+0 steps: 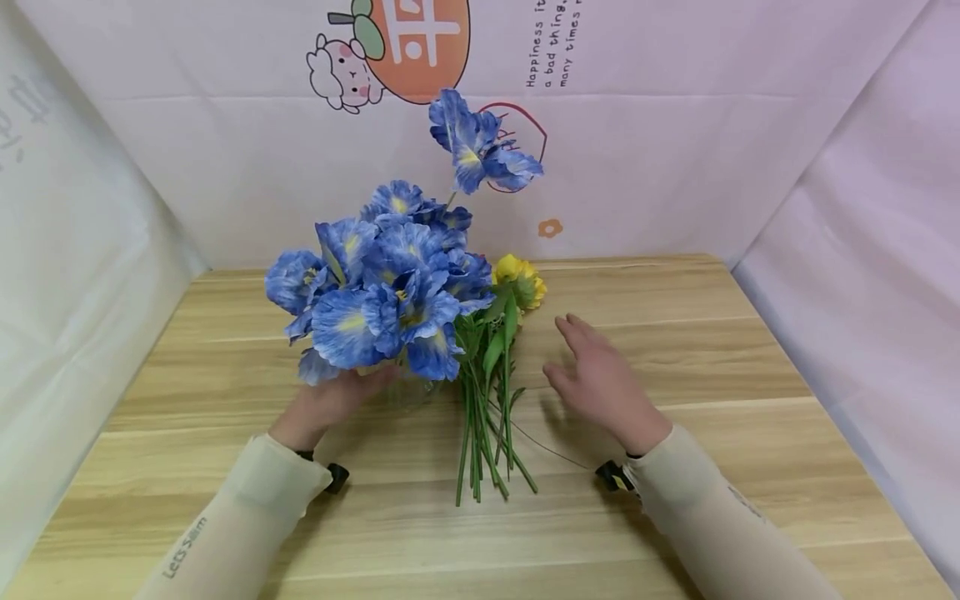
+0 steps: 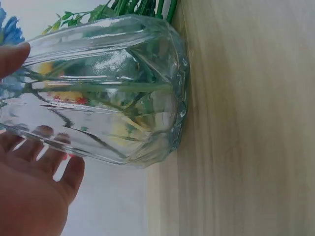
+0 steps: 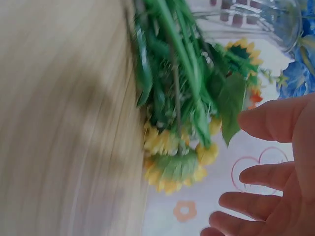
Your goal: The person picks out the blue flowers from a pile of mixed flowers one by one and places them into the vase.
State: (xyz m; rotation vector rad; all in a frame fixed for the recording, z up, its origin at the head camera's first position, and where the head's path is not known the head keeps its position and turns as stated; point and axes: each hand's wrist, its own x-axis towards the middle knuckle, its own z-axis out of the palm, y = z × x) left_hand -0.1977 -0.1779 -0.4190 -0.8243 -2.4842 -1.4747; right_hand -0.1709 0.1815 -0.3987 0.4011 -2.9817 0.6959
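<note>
A clear ribbed glass vase [image 2: 147, 69] holds a bunch of blue artificial irises [image 1: 397, 283], one of which stands high above the others. My left hand [image 1: 337, 404] holds the vase, thumb on one side and fingers [image 2: 71, 172] on the other. In the head view the blossoms hide most of the vase and those fingers. To its right lies a bundle of green stems [image 1: 480, 433] with leaves and yellow flowers [image 1: 521, 279]. My right hand [image 1: 607, 387] hovers right of this bundle, fingers spread, holding nothing.
A wooden table [image 1: 225, 500] bears everything. White printed cloth [image 1: 637, 167] hangs behind it and along both sides. A thin dark strand [image 1: 551, 450] runs from the stems toward the right wrist, where a small black device [image 1: 615, 475] sits.
</note>
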